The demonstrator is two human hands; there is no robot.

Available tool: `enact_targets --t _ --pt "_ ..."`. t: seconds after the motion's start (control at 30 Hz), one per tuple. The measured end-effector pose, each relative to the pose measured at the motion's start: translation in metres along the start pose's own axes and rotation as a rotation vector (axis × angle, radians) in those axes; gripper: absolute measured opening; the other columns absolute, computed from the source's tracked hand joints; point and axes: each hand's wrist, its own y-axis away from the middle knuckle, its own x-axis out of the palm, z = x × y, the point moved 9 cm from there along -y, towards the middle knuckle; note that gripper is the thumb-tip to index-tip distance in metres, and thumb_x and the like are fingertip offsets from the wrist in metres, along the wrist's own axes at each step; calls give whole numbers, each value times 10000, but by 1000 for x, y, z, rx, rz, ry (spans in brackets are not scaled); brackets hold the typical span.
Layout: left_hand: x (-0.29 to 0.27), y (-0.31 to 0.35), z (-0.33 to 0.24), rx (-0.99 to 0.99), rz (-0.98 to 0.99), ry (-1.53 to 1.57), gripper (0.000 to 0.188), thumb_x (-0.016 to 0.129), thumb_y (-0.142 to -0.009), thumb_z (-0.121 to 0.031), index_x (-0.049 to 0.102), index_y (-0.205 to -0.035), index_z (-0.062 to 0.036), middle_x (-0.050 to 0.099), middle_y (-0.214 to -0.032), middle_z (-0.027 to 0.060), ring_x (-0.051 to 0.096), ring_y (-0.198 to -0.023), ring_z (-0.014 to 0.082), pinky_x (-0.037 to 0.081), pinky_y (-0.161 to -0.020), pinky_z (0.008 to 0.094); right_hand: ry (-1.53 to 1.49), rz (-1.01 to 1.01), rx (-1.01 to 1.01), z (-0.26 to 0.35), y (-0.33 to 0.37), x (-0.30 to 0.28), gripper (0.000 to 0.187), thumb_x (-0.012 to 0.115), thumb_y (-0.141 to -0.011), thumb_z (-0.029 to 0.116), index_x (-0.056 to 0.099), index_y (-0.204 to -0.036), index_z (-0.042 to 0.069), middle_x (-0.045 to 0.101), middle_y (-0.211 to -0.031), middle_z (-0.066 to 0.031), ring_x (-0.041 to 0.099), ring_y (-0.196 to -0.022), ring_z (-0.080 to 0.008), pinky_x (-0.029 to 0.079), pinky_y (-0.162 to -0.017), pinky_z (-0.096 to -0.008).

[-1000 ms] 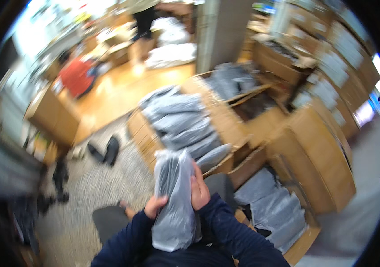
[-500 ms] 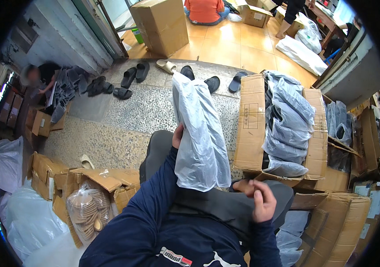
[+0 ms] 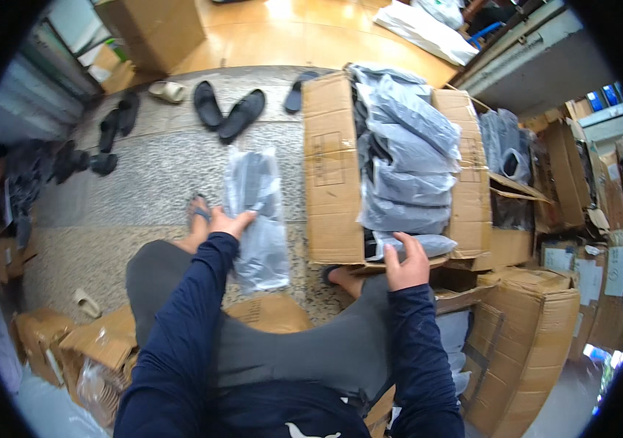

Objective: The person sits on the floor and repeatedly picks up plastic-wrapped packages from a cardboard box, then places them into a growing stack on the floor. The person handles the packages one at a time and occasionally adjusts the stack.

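"What's changed?"
"Bagged dark bundle (image 3: 262, 244) now looks flat, left of the cardboard carton (image 3: 329, 164). My left hand (image 3: 228, 222) thumbs it; pinch unclear."
"Right hand (image 3: 408, 267)?"
"Now at the carton, fingers spread."

Grey pebbly flr (image 3: 158, 186) w/ tan speckled strip (image 3: 107, 263) nearer; shiny orange tiles (image 3: 289, 36) beyond, w/ bright glare (image 3: 280, 9). Ribbed bluish-grey wall (image 3: 19, 113) far L, grey wall (image 3: 545, 66) upper R.
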Motion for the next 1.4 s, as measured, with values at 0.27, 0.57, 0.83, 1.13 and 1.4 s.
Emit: enact_targets --t 0.27,0.57,0.83,1.13,1.4 --pt "73 -70 129 -199 -33 -175 890 826 -581 -335 443 -1258 96 574 -1202 281 588 -1099 360 449 -964 372 289 57 375 -155 -1 -2 399 713 -786 213 618 -1121 18 644 -1045 -166 615 -896 -287 485 -835 -368" --pt "131 -140 145 -143 317 248 806 821 -646 -368 513 -1232 93 635 -1133 202 623 -1015 282 466 -911 339 -68 196 682 -219 -5 24 374 674 -854 141 581 -1183 -12 629 -1083 -109 596 -863 -150 488 -790 -288" --pt "148 -169 106 16 620 -1183 770 664 -839 -360 280 -1484 -192 383 -1457 186 381 -1335 344 301 -1095 520 -104 172 733 -201 -19 33 409 650 -859 97 532 -1230 -31 598 -1146 -125 587 -844 -139 490 -757 -279" --pt "222 13 -289 1346 81 -166 606 699 -775 -383 548 -1268 -63 458 -1366 202 387 -1304 367 225 -1073 584 170 148 537 -196 -33 35 542 710 -814 236 496 -1249 -6 532 -1223 -195 622 -842 -212 519 -749 -328" --pt "353 38 -345 956 321 -1061 1102 817 -569 -607 364 -1441 -107 423 -1311 179 380 -1265 369 322 -1042 575 -419 -158 957 -262 -31 44 470 707 -822 322 573 -1052 -66 666 -827 -159 650 -713 -256 533 -640 -361"
